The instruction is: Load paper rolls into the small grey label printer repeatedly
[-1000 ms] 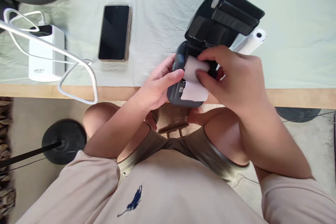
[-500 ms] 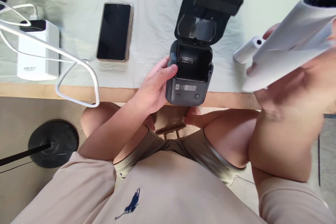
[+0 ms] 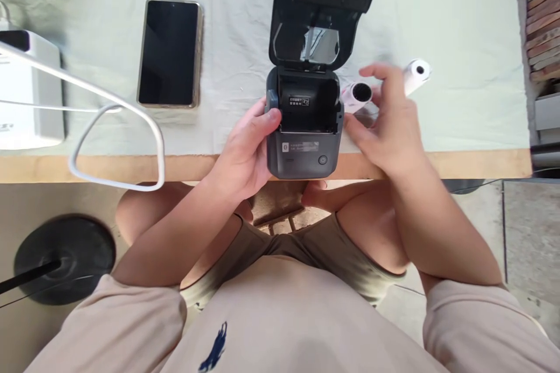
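My left hand (image 3: 247, 148) grips the left side of a dark grey portable label printer (image 3: 305, 154) at the table's front edge, thumb on its rim. The printer's lid stands fully raised and the paper bay inside holds no roll. Just right of the printer, a white paper roll (image 3: 353, 106) with a wide dark core lies on the cloth. My right hand (image 3: 394, 128) is beside this roll, thumb and index finger spread apart around it; its other fingers are mostly hidden. Behind that hand lies a slimmer white roll (image 3: 412, 80) with a small core.
To the left, a smartphone (image 3: 170, 52) lies screen up. A white power bank (image 3: 39, 122) stands at the far left, and a white cable (image 3: 160, 145) loops over the wooden table edge (image 3: 476, 164). A black round stand base (image 3: 65, 245) is on the floor.
My right hand has come down and left from the raised right side, bringing the wide-core roll to the table beside the printer, and its fingers have spread. My left hand keeps its hold.
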The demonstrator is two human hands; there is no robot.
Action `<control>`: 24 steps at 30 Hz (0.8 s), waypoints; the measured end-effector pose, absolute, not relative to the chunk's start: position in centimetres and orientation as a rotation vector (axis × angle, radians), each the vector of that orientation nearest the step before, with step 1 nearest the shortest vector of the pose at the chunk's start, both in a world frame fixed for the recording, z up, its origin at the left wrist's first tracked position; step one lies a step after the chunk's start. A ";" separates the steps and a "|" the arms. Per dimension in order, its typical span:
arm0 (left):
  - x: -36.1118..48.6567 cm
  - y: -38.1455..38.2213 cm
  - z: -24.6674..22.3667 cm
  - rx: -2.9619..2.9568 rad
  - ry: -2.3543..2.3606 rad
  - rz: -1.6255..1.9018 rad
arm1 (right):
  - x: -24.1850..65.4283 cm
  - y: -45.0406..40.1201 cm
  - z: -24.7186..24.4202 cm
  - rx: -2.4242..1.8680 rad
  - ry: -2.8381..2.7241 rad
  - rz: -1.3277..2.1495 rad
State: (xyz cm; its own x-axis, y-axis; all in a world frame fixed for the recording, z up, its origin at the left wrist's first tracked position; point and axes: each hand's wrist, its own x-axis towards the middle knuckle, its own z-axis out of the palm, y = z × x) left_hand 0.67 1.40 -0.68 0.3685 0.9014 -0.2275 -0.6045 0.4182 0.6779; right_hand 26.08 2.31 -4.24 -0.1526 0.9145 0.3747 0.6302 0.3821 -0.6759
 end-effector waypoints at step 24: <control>1.1 1.4 0.1 0.507 0.834 1.016 | 29.1 4.2 -2.3 -1.229 -1.190 0.665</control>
State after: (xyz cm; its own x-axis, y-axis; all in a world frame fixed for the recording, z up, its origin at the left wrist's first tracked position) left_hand 1.15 1.40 0.09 0.2698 0.8904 -0.3667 -0.5333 0.4552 0.7130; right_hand 29.08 4.20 -2.32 0.3044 0.8973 0.3197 0.1976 0.2689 -0.9427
